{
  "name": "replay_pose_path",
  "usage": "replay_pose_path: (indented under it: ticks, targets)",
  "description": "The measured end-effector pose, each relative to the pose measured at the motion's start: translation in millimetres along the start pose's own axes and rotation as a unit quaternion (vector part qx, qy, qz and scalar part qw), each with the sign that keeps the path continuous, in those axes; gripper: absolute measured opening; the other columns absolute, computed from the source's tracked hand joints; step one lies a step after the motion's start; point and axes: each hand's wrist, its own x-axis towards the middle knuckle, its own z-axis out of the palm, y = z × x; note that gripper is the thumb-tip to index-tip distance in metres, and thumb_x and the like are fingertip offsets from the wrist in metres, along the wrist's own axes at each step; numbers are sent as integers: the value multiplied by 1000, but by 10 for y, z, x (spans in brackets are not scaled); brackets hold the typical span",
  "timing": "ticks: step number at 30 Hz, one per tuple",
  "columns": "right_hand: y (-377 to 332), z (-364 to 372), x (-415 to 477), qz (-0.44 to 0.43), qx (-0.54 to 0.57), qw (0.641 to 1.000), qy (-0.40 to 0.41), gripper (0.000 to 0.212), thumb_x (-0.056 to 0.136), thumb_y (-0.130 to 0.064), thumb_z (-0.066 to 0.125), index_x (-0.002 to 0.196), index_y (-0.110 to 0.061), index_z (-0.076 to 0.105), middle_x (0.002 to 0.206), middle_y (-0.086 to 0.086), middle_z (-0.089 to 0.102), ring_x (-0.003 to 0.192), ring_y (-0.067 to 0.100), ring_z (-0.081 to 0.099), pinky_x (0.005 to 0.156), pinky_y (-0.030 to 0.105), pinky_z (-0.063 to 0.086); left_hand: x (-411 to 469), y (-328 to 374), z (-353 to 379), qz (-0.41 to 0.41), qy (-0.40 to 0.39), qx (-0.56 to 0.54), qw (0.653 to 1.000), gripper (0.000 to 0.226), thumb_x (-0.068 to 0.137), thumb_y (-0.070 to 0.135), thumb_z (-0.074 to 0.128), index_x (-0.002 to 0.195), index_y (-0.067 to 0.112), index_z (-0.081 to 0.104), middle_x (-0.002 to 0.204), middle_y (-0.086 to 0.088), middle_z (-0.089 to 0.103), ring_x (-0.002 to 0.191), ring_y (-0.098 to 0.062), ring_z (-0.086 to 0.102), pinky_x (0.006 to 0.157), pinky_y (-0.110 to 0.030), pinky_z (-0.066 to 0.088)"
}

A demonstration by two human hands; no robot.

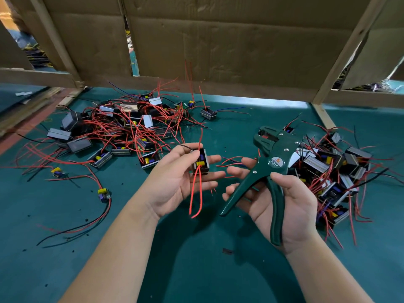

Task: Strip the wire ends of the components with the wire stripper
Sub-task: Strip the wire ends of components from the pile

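Note:
My left hand (175, 182) holds a small black boxed component (201, 161) with yellow and blue parts inside, thumb pressed on its top. Two red wires (195, 193) hang from it across my palm, and one red wire sticks up. My right hand (286, 202) grips the dark green wire stripper (271, 162) by its handles, jaws pointing up and left, handles spread apart. Nothing sits in the jaws. The stripper is just right of the component, not touching it.
A large pile of boxed components with red wires (122, 130) lies at the back left of the green mat (196, 270). A second pile (336, 173) sits at the right. Loose small boards with wires (103, 194) lie left. Cardboard wall (218, 40) and wooden frame behind.

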Motion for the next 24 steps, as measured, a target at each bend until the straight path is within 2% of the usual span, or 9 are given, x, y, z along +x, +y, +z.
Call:
replay_pose_path:
  ticks: [4,6,9,12,15,18,21,24]
  targets:
    - [21,8,-3,6,-1,1000,-13,77,51,-32,83,116,-1,58,109,29,65,78,38,66,76,50,56,-1,-21,3,16,-9,-2,1000,30,77,18,62,104,16,51,105,-7,70,84,-36,72,59,-30,59]
    - [34,13,-1,9,-1,1000,-15,74,51,-32,83,114,-1,61,110,30,64,78,39,65,75,50,56,-1,-22,7,18,0,6,1000,31,75,21,63,103,16,52,100,-6,71,80,-35,72,58,-31,60]
    - [51,9,4,12,-1,1000,-13,73,50,-31,84,113,-1,62,108,30,65,77,39,65,74,51,56,11,-29,-1,12,20,21,999,23,78,22,61,99,16,53,97,-6,74,71,-32,72,60,-35,60]
    - [57,15,8,13,-2,1000,-14,74,51,-31,84,114,-1,61,108,29,65,77,39,65,76,52,56,12,-44,-26,8,24,17,1000,3,95,15,51,98,16,51,103,-12,73,76,-34,72,59,-36,60]
    - [53,14,11,12,-5,1000,-14,75,51,-31,84,114,0,59,108,30,65,77,40,65,75,51,56,22,-55,-38,20,23,43,999,4,99,17,47,98,18,51,104,-10,73,82,-26,73,57,-32,59]
    - [49,-2,11,8,-8,1000,-4,73,49,-32,84,112,0,62,107,30,65,77,41,65,74,52,56,49,-73,-41,47,40,76,995,5,98,16,47,97,19,52,102,-6,74,78,-15,70,58,-23,54]
    - [47,-3,9,7,-11,1000,-2,71,49,-32,84,109,-1,64,107,29,66,77,41,65,74,52,56,65,-97,-41,79,55,75,993,10,98,11,47,98,15,57,104,-4,73,78,-18,72,57,-20,53]
    - [43,0,6,6,-10,1000,-2,71,48,-32,84,110,-1,64,107,29,66,77,41,65,75,51,56,54,-100,-38,85,56,107,989,19,99,13,46,105,9,64,92,-1,70,82,-22,73,55,-22,55]
